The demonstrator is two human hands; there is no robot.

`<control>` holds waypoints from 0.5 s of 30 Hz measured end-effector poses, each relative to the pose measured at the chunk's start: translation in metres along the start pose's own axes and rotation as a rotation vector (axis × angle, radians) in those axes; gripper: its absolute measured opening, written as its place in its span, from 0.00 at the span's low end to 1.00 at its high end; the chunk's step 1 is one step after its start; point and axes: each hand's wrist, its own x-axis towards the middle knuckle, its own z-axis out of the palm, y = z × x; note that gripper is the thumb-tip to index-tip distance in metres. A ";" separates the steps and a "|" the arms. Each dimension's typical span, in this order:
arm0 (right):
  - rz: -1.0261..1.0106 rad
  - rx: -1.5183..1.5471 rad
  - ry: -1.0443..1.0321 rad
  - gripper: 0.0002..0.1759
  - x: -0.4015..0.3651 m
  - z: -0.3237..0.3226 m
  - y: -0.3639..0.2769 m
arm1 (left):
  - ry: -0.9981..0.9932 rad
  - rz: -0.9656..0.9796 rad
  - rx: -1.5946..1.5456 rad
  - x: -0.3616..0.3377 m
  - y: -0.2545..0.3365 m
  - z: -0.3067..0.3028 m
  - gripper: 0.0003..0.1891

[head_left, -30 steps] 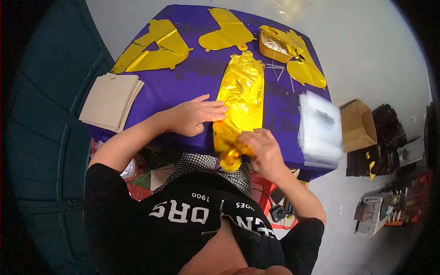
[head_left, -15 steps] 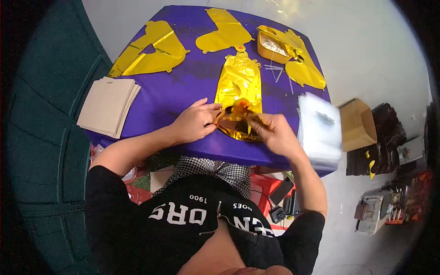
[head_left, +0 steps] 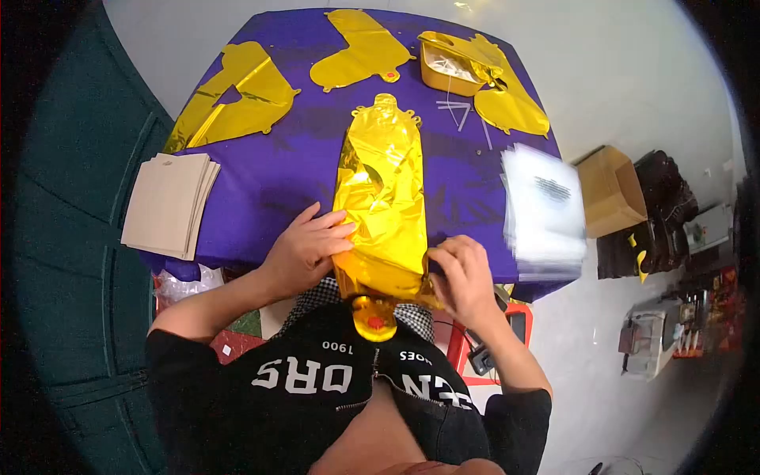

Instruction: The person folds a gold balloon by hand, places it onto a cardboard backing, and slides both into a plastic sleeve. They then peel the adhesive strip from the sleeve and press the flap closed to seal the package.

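1. Gold foil piece lies lengthwise at the near side of the worktop, which wears a purple cloth. Scalloped end points away from the person. Surface creased, shiny.
2. Near end of this foil reaches past the worktop's edge; a round tab with a red mark hangs in front of the person's black top.
3. Left hand: fingers stretched over the foil's left edge, touching it. Thumb side obscured; cannot tell whether the grip closes on it.
4. Right hand: fingers curled in, grip pinching the foil at its lower right edge.
5. Far side, left to right: a foil sheet with a cut-out, an L-shaped foil sheet, a yellow tub holding white bits. Another foil sheet sits beside the tub.
6. Thin white strips lie just in front of the tub.
7. Left edge: stack of beige cards. Right edge: stack of clear plastic sleeves, the top one printed.
8. Beyond the sleeves, off the worktop: an open cardboard box.
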 end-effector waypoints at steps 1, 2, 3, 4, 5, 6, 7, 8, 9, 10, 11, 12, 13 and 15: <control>-0.045 0.008 0.008 0.25 0.003 0.005 -0.001 | -0.003 0.015 0.017 -0.002 0.003 -0.002 0.12; -0.072 -0.012 0.016 0.22 0.005 0.008 -0.002 | 0.030 0.058 0.047 -0.002 0.007 -0.004 0.12; -0.104 -0.014 0.001 0.21 0.006 0.011 -0.002 | 0.077 0.069 0.043 -0.001 0.012 -0.006 0.12; -0.140 -0.017 -0.014 0.19 0.005 0.014 0.000 | 0.127 0.079 0.041 0.000 0.018 -0.008 0.12; -0.177 -0.019 -0.030 0.18 0.007 0.016 0.001 | 0.178 0.088 0.040 0.000 0.020 -0.009 0.12; -0.182 -0.024 -0.051 0.14 0.009 0.015 -0.002 | 0.173 0.085 0.044 -0.003 0.020 -0.010 0.13; -0.175 -0.006 -0.065 0.14 0.009 0.016 -0.002 | 0.168 0.081 0.047 -0.006 0.018 -0.009 0.13; -0.167 0.011 -0.081 0.14 0.010 0.017 -0.002 | 0.162 0.076 0.048 -0.010 0.017 -0.009 0.13; -0.158 0.027 -0.097 0.14 0.010 0.017 -0.002 | 0.137 0.062 0.022 -0.012 0.016 -0.009 0.13; -0.129 0.043 -0.109 0.14 0.012 0.015 -0.004 | 0.111 0.049 -0.007 -0.014 0.015 -0.009 0.12; -0.112 0.072 -0.109 0.14 0.013 0.015 -0.004 | 0.084 0.037 -0.037 -0.016 0.014 -0.009 0.12; -0.093 0.100 -0.109 0.15 0.013 0.015 -0.004 | 0.086 0.019 -0.050 -0.015 0.014 -0.009 0.12; -0.073 0.128 -0.108 0.15 0.013 0.015 -0.004 | 0.087 0.002 -0.064 -0.015 0.014 -0.011 0.11; -0.031 0.147 -0.108 0.14 0.013 0.016 -0.006 | 0.084 -0.031 -0.094 -0.014 0.012 -0.012 0.10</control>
